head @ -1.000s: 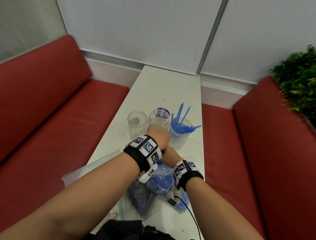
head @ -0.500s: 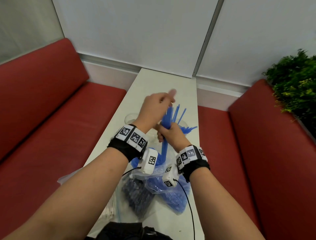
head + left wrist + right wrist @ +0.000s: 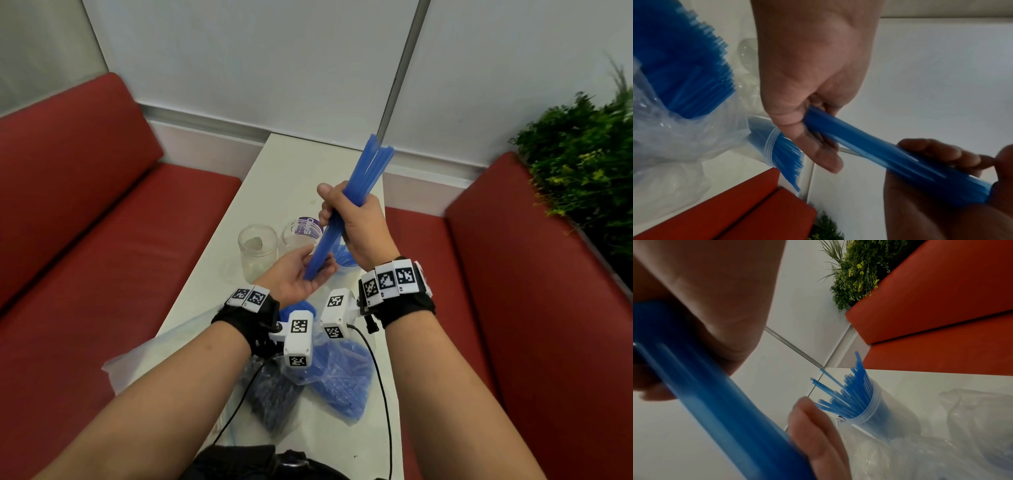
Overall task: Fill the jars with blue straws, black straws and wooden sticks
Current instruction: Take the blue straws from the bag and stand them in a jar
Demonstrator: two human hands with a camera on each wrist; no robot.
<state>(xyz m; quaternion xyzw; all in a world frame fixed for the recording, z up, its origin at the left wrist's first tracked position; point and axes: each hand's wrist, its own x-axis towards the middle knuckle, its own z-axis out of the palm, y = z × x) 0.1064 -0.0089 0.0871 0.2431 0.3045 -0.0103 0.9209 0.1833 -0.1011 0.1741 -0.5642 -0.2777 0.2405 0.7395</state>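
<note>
Mid-air, right hand (image 3: 356,226) gripped a bundle of blue straws (image 3: 349,202) tilted above the bench (image 3: 205,291); left hand (image 3: 298,277), fingers relaxed and palm up, cupped their lower ends; jars (image 3: 257,250) stood just behind, one holding blue straws.

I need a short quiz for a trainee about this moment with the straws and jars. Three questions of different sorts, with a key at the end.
1. True or false: the right hand grips the straw bundle.
2. Which jar already holds blue straws? A: the left jar. B: the middle jar. C: the right jar.
3. Fill in: the left hand, palm up, supports the bundle's ______ end.

Key: 1 true; 2 C; 3 lower.
</note>
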